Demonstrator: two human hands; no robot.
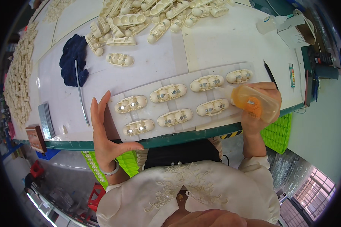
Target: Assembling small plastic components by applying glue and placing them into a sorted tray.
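My right hand (267,90) is wrapped round a translucent squeeze bottle (269,108) with orange inside, tipped so its pale nozzle points left over the board. Below that nozzle lies a pale flat board (191,100) carrying two rows of cream oval plastic holders. One of them (212,107) is close to the nozzle; each holder has round balls, most with small silver discs. At the board's left end is my left hand (104,130), fingers stretched up and thumb out along the near edge, holding nothing. Whether it touches the board I cannot tell.
A heap of similar cream parts (129,20) covers the back, with one holder (119,59) apart from it. A dark blue cloth (72,62) and metal rod (79,89) lie left. A black pen (269,72), a cardboard box (293,32) and clear bottle (267,24) are right.
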